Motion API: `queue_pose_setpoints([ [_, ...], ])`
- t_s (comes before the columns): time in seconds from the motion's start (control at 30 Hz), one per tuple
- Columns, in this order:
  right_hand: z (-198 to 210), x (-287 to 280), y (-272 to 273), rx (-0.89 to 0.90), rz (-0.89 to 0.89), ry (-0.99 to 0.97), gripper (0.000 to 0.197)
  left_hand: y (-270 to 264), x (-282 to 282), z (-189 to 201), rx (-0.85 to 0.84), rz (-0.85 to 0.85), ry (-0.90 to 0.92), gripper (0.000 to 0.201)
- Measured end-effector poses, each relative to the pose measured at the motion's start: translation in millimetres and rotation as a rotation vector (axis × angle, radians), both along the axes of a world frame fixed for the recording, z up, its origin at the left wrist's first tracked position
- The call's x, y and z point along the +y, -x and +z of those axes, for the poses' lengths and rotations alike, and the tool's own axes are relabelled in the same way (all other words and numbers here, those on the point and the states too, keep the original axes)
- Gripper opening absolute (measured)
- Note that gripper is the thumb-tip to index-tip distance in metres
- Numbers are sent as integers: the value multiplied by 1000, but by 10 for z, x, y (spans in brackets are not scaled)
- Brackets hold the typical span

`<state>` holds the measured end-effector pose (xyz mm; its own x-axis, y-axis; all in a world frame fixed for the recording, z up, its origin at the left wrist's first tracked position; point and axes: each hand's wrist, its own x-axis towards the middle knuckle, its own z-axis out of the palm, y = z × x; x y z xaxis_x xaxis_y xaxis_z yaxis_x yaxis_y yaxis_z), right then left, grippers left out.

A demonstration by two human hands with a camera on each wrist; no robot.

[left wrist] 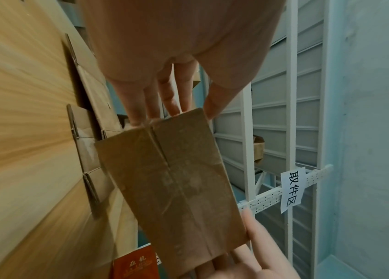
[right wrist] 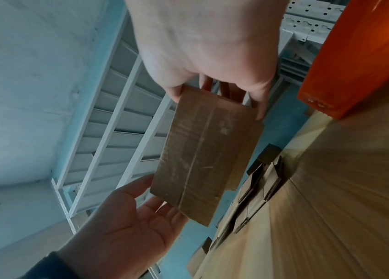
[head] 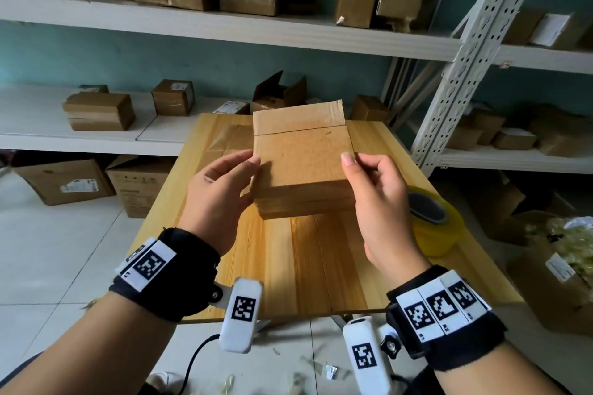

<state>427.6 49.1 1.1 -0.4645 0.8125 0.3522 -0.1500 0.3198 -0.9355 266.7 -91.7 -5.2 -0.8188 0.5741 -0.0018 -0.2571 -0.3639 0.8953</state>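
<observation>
I hold a brown cardboard box [head: 301, 163] in both hands above the wooden table [head: 288, 266]. Its rear flap stands up. My left hand [head: 253, 175] grips the left edge, thumb on top and fingers underneath. My right hand [head: 349, 170] grips the right edge the same way. In the left wrist view the box [left wrist: 171, 179] shows its seamed underside, with my left hand [left wrist: 176, 111] at the near end and the right hand [left wrist: 260, 245] at the far end. In the right wrist view my right hand [right wrist: 217, 100] pinches the box [right wrist: 203, 151], and the left hand [right wrist: 128, 217] supports the other end.
A yellow tape roll [head: 433, 221] lies on the table by my right hand. Flat cartons [head: 224, 135] lie at the table's back left. White shelves [head: 224, 26] with several boxes run behind and to the right. More boxes [head: 64, 183] stand on the floor at left.
</observation>
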Motion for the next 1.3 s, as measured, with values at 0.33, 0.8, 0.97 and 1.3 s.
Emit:
queue_pose_setpoints([
  [0.33, 115, 5, -38, 0, -27, -23, 27, -66, -44, 35, 172, 5, -38, 50],
  [0.8, 34, 95, -49, -56, -32, 87, 38, -39, -32, 27, 309, -116, -187, 10],
  [0.97, 19, 115, -27, -22, -9, 104, 43, -36, -20, -24, 348, -51, -106, 9],
  [1.3, 7, 124, -38, -119, -69, -155, 38, -29, -64, 57, 300, -38, -117, 50],
])
